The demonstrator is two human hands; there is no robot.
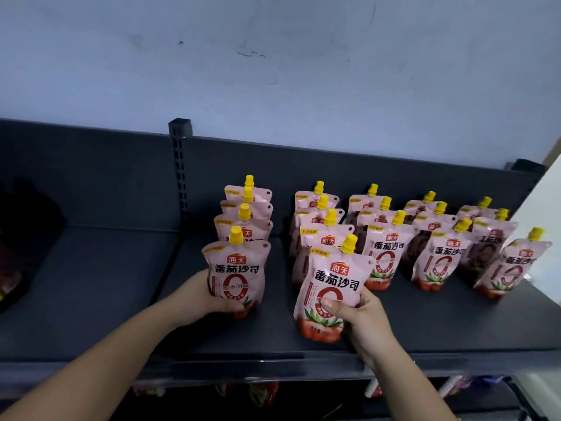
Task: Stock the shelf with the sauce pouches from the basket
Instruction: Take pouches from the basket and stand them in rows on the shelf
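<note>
the left hand (223, 294) grips the left pouch (238, 271) and the right hand (362, 317) the right pouch (331, 284), fingers closed round their lower halves, both standing on the shelf (440, 326); likely soft, squashy, slippery film, best held low by the sides.

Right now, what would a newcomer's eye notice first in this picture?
Rows of pink tomato sauce pouches with yellow caps stand on the dark grey shelf. At the front, the left hand grips the leftmost row's front pouch, and the right hand grips the next row's front pouch.
</note>
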